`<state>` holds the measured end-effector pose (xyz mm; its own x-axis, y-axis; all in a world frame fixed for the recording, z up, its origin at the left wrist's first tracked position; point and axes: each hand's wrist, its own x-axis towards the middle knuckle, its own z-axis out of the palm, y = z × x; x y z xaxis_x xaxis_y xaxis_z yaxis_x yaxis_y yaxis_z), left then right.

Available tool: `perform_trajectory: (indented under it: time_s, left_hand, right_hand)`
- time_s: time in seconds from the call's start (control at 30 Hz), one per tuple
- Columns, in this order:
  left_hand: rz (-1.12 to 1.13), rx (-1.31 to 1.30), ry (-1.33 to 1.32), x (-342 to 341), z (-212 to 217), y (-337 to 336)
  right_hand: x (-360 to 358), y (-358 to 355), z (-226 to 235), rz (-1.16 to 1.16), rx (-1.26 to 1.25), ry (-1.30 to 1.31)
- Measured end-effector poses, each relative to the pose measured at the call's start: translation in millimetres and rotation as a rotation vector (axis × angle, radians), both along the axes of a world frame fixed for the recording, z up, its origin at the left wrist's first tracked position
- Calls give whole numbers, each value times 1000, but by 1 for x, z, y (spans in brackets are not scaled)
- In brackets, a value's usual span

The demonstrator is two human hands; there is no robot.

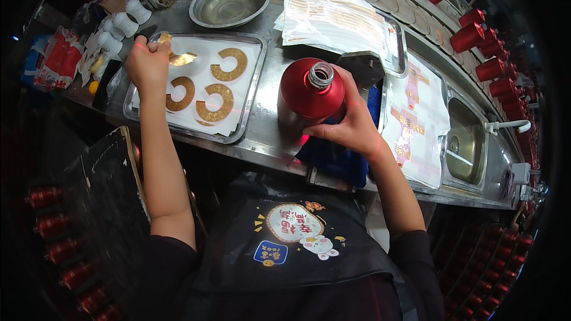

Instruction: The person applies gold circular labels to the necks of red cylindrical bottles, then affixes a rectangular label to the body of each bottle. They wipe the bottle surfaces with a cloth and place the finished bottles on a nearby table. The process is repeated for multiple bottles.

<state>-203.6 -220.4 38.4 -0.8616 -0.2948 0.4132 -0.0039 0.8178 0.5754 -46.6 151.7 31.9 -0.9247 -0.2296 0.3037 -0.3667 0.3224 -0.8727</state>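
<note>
The right hand (355, 122) gripped a red bottle (311, 89) at the middle of the steel surface (270, 137), near its front edge. The left hand (147, 62) pinched a gold label (180, 58) over the tray (247, 104) of gold ring stickers toward the surface's left end.

Bottle (311, 90): glossy red body, bare silver neck. Ring labels (215, 89): gold, on white sheet. Tray (250, 106) and bowl (229, 3): grey metal. Cloth (333, 160): blue. Apron (285, 244): black, with a white, red and yellow cartoon print.
</note>
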Motion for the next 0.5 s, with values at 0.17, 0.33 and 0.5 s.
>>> perform_trajectory:
  time_s: [0.17,0.33,0.5]
  left_hand:
    - [-238,383,14,75,63,61]
    - [-485,744,-99,148,111,100]
    - [-738,1041,-220,192,115,144]
  right_hand:
    - [15,0,11,-114,-6,-58]
    - [87,-11,29,-499,-36,-399]
    - [129,-43,31,116,-225,-394]
